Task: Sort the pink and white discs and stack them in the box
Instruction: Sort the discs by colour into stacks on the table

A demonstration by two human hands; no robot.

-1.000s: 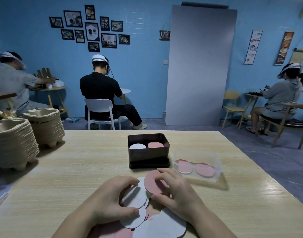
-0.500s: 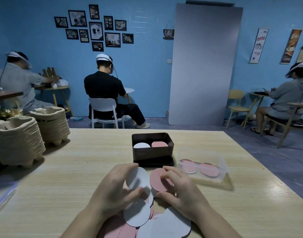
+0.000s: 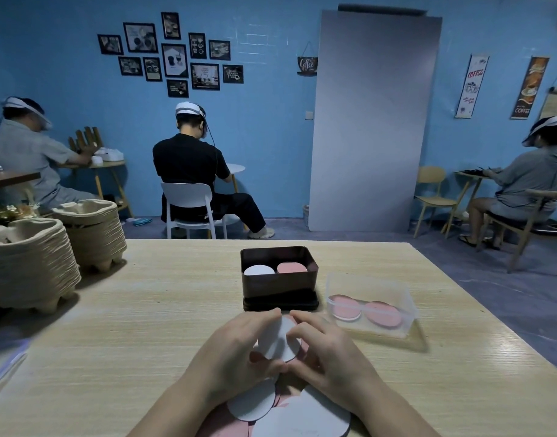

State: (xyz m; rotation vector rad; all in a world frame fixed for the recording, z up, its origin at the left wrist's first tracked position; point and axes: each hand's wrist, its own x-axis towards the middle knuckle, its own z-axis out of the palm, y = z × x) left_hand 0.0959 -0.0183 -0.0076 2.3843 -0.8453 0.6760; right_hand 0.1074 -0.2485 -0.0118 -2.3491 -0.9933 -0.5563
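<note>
My left hand [image 3: 236, 351] and my right hand [image 3: 329, 354] meet above the table, just in front of the dark brown box [image 3: 278, 290]. Between them is a white disc [image 3: 278, 342], pinched by my left fingers. A pink disc [image 3: 304, 343] sits behind it under my right fingers, mostly hidden. Inside the box lie a white stack [image 3: 259, 270] on the left and a pink stack [image 3: 291, 268] on the right. A loose pile of white discs [image 3: 252, 403] and pink discs [image 3: 220, 427] lies under my wrists at the table's near edge.
A clear plastic container [image 3: 406, 310] holding two pink discs [image 3: 383, 314] stands right of the box. Two stacks of pulp egg trays [image 3: 28, 263] occupy the table's left side. Other people sit at tables along the blue wall.
My hands have risen and come together. The white disc now overlaps the pink one, which was beside it half a second ago.
</note>
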